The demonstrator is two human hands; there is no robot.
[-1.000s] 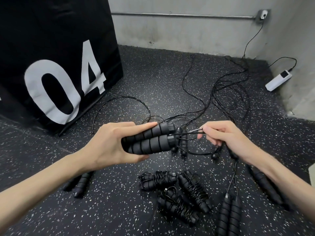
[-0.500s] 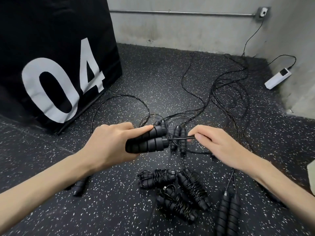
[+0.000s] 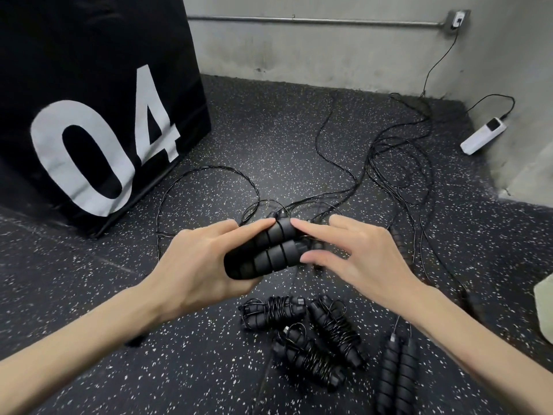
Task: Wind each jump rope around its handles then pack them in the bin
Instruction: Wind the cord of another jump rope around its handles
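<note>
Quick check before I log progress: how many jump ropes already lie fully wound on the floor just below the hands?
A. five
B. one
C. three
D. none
C: three wound bundles lie together on the floor, cord wrapped round each pair of handles; the pair of handles to their right has no cord round it.

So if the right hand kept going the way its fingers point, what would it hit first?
The paired handles that the left hand grips. The right hand points left at their cord end, fingertips apparently already touching.
</note>
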